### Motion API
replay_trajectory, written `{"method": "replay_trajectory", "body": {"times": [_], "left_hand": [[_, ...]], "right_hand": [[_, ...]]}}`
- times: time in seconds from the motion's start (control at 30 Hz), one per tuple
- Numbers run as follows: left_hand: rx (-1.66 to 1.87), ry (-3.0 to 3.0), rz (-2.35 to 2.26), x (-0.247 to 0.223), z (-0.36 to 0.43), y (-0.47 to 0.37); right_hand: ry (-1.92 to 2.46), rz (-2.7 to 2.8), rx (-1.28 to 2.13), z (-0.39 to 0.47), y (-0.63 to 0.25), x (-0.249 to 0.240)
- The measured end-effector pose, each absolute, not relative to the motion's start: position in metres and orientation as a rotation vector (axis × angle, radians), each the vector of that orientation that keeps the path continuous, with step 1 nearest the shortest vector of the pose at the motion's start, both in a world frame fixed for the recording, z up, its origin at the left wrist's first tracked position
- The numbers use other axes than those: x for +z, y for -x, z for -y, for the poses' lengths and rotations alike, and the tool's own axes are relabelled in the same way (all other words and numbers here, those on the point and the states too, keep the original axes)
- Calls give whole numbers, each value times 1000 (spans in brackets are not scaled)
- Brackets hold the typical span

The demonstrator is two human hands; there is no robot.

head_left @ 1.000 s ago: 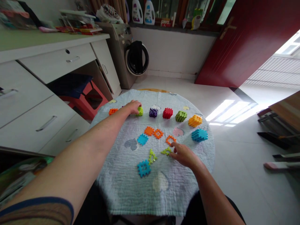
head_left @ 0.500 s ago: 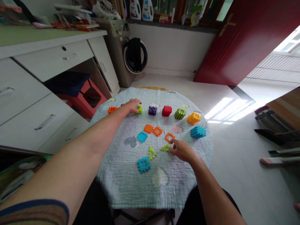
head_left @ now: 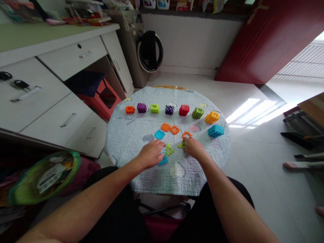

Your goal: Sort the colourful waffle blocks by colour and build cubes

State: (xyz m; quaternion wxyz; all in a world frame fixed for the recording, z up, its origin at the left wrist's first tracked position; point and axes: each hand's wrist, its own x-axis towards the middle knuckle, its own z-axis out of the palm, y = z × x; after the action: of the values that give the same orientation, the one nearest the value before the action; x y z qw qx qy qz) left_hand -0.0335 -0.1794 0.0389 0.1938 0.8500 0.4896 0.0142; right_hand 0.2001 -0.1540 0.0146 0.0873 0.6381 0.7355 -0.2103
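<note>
My left hand (head_left: 152, 153) hovers over the near left part of the cloth-covered table, its thumb and fingers apart. Partly under its fingertips lies a blue square interlocking tile (head_left: 164, 161). Beside them is a yellow-green triangular tile (head_left: 169, 149), and farther back a second blue tile (head_left: 159, 134). My right hand (head_left: 194, 147) is low over the cloth with fingers spread. Its fingertips reach another yellow-green tile (head_left: 181, 145), partly hidden, and an open orange frame tile (head_left: 186, 135). Two more orange tiles, one solid (head_left: 165, 127) and one with a cut-out (head_left: 174, 130), lie farther back.
Along the table's far edge stand stacks of tiles: orange (head_left: 130, 109), purple (head_left: 141, 108), yellow-green (head_left: 154, 108), dark purple (head_left: 169, 109), red (head_left: 184, 110), green (head_left: 197, 113), yellow (head_left: 212, 117) and blue (head_left: 216, 131). A filled bin (head_left: 76, 168) stands at left.
My left hand has come back from the yellow-green stack at the far edge to the near blue tile. My right hand stays by the yellow-green and orange tiles. The view has tilted down.
</note>
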Motion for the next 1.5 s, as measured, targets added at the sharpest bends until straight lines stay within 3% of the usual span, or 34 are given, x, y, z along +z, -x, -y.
{"method": "replay_trajectory", "body": {"times": [0.17, 0.4, 0.77, 1.5], "left_hand": [[-31, -2421, -1424, 15, 212, 23], [-153, -2467, -1379, 15, 186, 48], [236, -2381, -1360, 12, 177, 36], [180, -2364, -1261, 4, 181, 18]], "right_hand": [[-1924, -2140, -584, 156, -197, 14], [-2016, -2279, -667, 156, -188, 12], [-2157, -2233, -846, 165, -145, 4], [-2026, -2298, -861, 160, -163, 9]]}}
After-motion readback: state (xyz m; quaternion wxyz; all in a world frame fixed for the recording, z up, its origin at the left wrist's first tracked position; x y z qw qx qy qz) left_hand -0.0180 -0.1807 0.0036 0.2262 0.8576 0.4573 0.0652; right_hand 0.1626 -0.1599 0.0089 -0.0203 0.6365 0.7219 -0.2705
